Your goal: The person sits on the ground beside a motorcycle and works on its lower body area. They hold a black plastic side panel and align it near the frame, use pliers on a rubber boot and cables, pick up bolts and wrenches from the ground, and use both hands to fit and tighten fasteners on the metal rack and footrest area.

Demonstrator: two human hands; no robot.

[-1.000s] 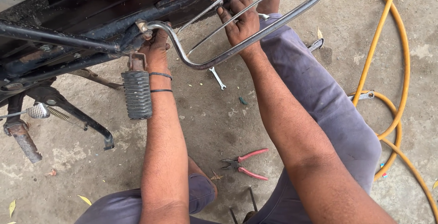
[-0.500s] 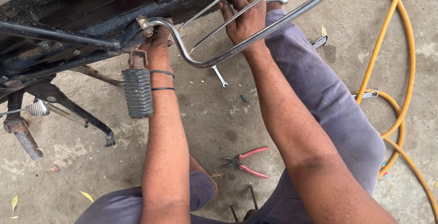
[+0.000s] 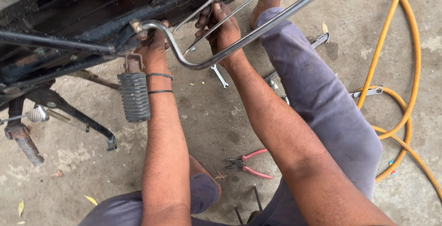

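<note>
Far left there's a rusty black side stand (image 3: 69, 115) angling down to the concrete floor (image 3: 202, 115), then a ribbed black rubber footpeg (image 3: 134, 95) hanging off the dark motorcycle frame (image 3: 69, 28). Left hand (image 3: 154, 51) is right beside and just above that peg, fingers curled onto the frame where the bent end of the grey metal tube guard (image 3: 258, 35) meets it. Can't really tell how tight the grip is, the fingertips are hidden behind the tube. That guard curves under and runs up to the right, crossing in front of the right hand (image 3: 221, 30), which is closed around something up by the chrome part, fingers bunched together. A small silver spanner (image 3: 220, 75) lies on the floor just below that wrist. Red-handled pliers (image 3: 246, 164) sit lower down between the forearms. Yellow hose (image 3: 396, 69) loops far right.
</note>
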